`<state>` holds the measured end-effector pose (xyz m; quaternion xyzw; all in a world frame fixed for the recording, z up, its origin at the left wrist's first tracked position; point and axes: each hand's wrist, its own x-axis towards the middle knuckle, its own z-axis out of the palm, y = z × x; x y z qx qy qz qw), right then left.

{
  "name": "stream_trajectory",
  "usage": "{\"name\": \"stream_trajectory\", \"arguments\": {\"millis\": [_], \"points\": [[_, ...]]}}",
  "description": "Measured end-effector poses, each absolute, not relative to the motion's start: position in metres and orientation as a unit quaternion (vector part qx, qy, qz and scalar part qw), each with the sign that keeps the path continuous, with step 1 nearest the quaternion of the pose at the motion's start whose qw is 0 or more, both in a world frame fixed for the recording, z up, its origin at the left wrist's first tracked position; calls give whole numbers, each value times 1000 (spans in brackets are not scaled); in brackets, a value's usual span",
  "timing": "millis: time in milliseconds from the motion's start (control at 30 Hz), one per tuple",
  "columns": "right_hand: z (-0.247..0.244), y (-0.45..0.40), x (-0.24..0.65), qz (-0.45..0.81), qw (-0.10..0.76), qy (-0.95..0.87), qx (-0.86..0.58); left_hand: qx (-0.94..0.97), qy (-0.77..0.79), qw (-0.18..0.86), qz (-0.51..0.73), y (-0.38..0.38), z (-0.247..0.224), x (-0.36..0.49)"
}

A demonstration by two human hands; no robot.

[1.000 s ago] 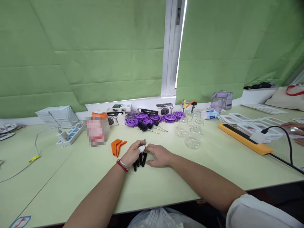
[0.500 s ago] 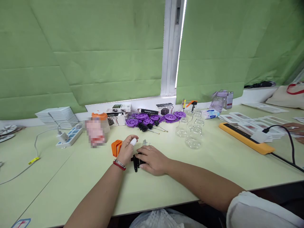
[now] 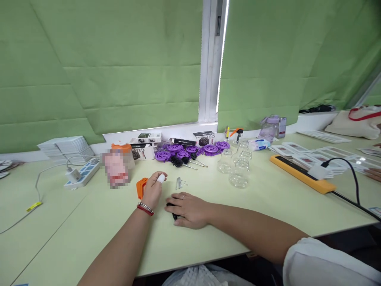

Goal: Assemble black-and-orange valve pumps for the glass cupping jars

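My right hand (image 3: 190, 210) lies palm down over a small cluster of black plastic parts (image 3: 174, 216). Its fingers and thumb close around the cluster and hide most of it. To the left, my left hand (image 3: 152, 191) is curled, with a white covering (image 3: 161, 178) at one fingertip; whatever may be inside the fingers is hidden. Right beside that hand are orange angular pieces (image 3: 141, 188), partly covered by it. Beyond both hands, several slim metal screws (image 3: 179, 183) lie near a few tiny metal bits (image 3: 185, 183).
Purple wheel-shaped discs (image 3: 175, 150), black-ended metal rods (image 3: 186, 160) and cup holder boxes (image 3: 204, 139) line the back. Glass jars (image 3: 239, 178) stand right of centre. A yellow power strip (image 3: 302, 174) lies right, a white one (image 3: 83, 174) left. Another person's hand (image 3: 373, 174) shows far right.
My right hand has drawn toward me with the black parts, uncovering the metal screws. My left hand has shifted slightly left, over more of the orange pieces. The view has swung slightly.
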<state>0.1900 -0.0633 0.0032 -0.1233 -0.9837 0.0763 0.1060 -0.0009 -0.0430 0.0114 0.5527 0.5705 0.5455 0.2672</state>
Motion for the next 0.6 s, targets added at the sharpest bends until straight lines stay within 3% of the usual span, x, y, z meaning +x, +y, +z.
{"name": "stream_trajectory", "arguments": {"millis": [300,600], "points": [[-5,-27,267,100,106,-964,-225,560,599,270,505,-46,15,-4],[-7,21,281,94,119,-952,-266,552,617,271,491,-46,21,-4]]}}
